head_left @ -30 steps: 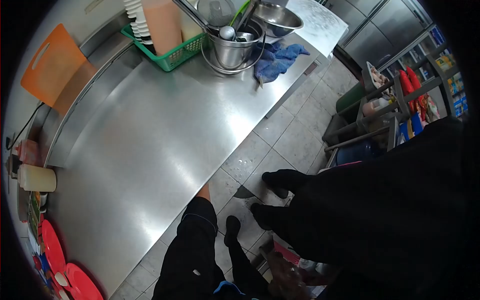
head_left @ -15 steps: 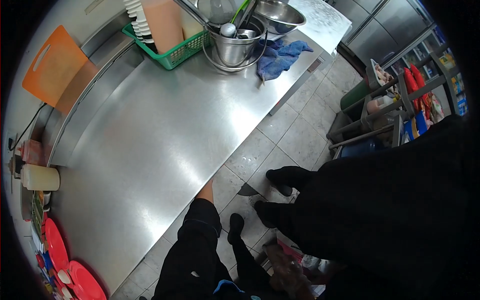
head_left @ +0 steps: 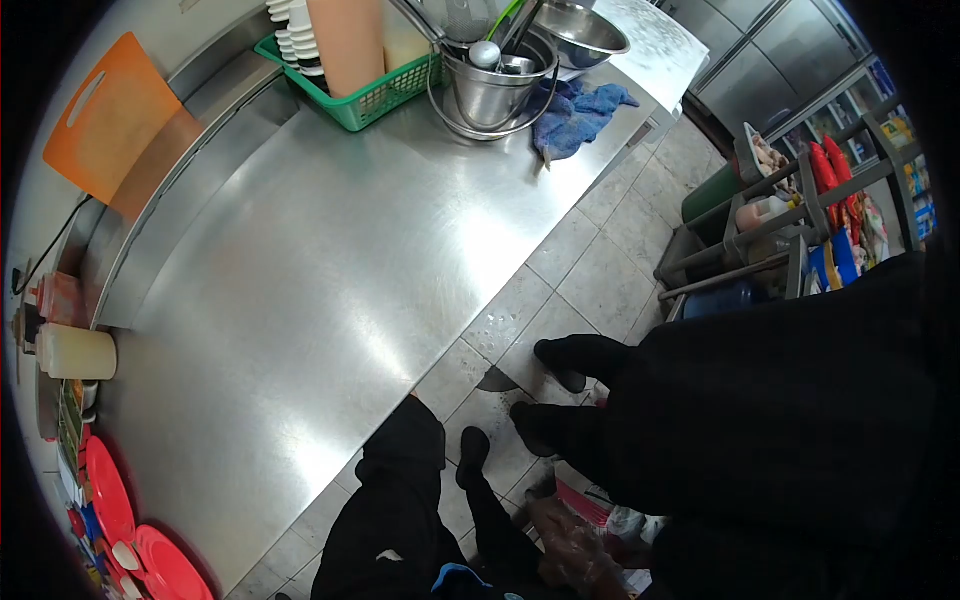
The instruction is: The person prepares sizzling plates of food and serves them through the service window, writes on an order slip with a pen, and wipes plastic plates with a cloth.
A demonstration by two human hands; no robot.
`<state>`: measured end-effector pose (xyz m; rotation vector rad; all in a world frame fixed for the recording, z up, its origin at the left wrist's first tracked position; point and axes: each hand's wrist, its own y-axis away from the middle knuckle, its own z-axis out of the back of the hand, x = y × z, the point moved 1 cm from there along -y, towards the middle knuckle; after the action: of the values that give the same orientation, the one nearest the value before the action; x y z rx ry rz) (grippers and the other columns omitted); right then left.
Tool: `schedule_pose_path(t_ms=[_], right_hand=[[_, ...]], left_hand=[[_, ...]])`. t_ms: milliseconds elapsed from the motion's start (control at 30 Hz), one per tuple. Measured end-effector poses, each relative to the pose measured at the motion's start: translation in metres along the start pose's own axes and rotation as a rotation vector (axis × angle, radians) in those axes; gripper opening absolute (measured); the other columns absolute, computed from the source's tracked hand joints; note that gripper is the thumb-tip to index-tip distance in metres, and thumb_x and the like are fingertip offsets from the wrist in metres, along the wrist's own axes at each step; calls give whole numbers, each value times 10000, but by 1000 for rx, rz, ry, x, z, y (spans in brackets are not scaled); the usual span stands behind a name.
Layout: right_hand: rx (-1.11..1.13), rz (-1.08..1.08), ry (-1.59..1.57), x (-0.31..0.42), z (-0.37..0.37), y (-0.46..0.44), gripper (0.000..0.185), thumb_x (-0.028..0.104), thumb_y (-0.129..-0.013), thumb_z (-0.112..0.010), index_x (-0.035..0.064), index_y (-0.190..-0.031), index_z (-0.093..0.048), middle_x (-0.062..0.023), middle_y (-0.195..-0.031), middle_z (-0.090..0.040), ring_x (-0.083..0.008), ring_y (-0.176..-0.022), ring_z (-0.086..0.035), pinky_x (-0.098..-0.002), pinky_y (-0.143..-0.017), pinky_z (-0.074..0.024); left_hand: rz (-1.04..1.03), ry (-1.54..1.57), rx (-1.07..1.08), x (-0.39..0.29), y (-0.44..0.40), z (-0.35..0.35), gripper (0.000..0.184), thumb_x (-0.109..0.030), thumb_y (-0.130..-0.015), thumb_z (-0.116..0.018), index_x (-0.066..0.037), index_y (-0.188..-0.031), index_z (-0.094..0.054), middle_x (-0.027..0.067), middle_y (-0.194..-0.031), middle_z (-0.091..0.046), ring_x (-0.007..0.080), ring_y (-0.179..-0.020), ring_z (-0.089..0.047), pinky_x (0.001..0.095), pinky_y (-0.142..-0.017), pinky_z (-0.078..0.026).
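A black sleeve (head_left: 402, 450) reaches from the bottom of the view to the front edge of the steel counter (head_left: 280, 270). It appears to be my left arm. Only a sliver of skin shows at its cuff; the hand is hidden below the counter edge, so what it touches cannot be seen. My right hand does not show. At the lower middle lies a shiny brownish shape (head_left: 575, 540), seemingly in clear plastic; its kind is unclear. Beside it are pink and white wrappings.
A green basket (head_left: 357, 118) with cups stands at the back beside a steel bucket (head_left: 490, 95) of utensils. A blue cloth (head_left: 580, 120) lies nearby. Red plates (head_left: 172, 560) are at lower left. Dark-clothed legs and shoes (head_left: 562, 365) occupy the tiled floor before a loaded rack (head_left: 725, 245).
The bare wrist that showed beyond the sleeve has slipped under the counter edge. The camera has shifted slightly, so the basket, bucket and cloth appear farther right.
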<state>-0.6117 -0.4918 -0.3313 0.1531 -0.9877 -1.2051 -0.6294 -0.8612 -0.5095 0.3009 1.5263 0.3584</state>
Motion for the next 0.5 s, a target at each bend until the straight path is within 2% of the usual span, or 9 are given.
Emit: schedule_pose_path(t_ms=[500], right_hand=[[-2, -9, -7, 5, -7, 5, 324, 220, -807, -550, -8, -1037, -551, -198, -980, -572, -328, -854, -584, -400, -747, -478]], left_hand=[[-35, 18, -18, 7, 1, 0, 272, -39, -792, -609, -7, -1060, -568, 94, -879, -631, 218, -760, -595, 337, -632, -519]])
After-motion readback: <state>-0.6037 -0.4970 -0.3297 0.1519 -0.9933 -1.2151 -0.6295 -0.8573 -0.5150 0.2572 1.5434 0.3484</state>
